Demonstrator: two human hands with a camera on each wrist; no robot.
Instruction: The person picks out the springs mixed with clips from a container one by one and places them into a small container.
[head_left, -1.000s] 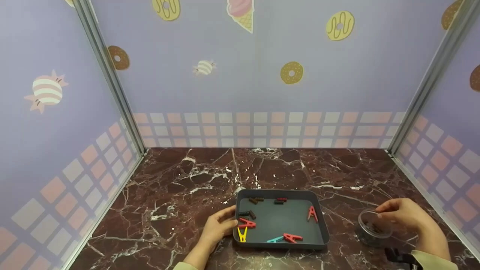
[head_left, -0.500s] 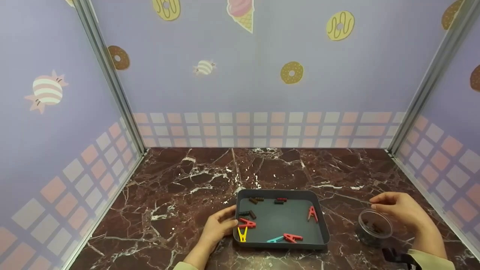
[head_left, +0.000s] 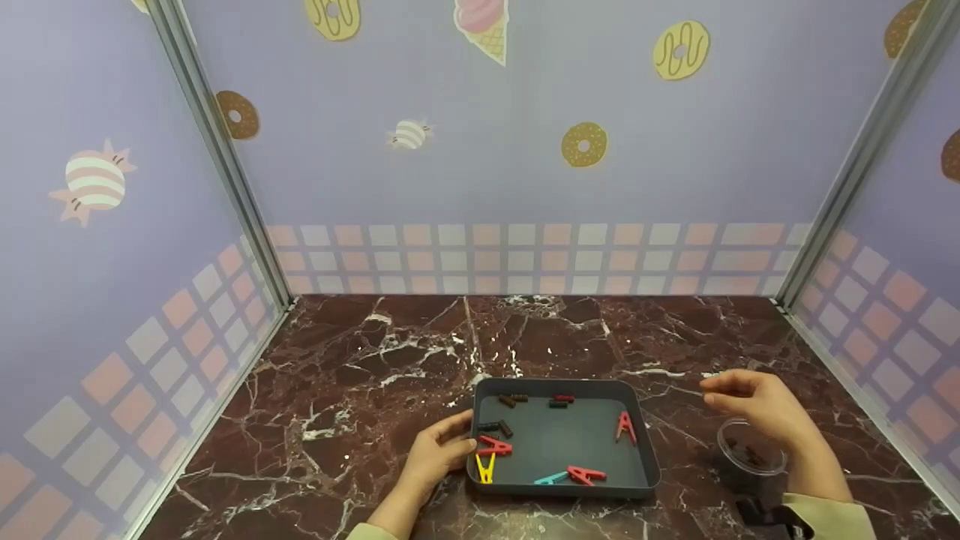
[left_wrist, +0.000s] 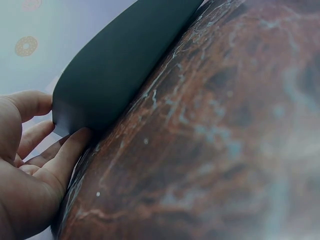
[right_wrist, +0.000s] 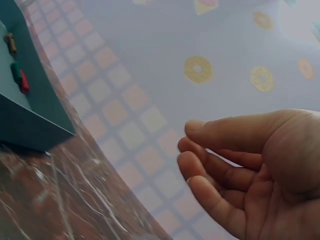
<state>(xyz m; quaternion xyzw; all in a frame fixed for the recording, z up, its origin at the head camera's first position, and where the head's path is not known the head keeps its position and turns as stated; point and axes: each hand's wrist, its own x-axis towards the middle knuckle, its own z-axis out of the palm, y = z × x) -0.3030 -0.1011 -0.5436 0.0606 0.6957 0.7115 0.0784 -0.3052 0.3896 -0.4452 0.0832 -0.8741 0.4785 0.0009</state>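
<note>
My left hand [head_left: 437, 454] holds the left side of a dark grey tray [head_left: 645, 457]; the left wrist view has its fingers at the tray's corner [left_wrist: 67, 112]. Inside the tray lie red clothespins [head_left: 585, 475], a yellow clothespin [head_left: 485, 470] and a blue clothespin [head_left: 551, 478]. Small ridged brown, black and red pieces [head_left: 504, 429] lie along its left and back sides. My right hand [head_left: 757, 401] is raised between the tray and a round clear cup [head_left: 780, 466], with fingers loosely bent. Nothing shows between thumb and fingers [right_wrist: 195, 127] in the right wrist view.
Several small brown pieces [head_left: 744, 452] are in the clear cup, partly behind the right forearm. A dark red marbled table [head_left: 360, 450] bears everything. Patterned walls [head_left: 525, 187] close it off at the back and both sides.
My right hand has risen from the cup's rim and moved left toward the tray. The left hand, the tray and its contents stay where they were.
</note>
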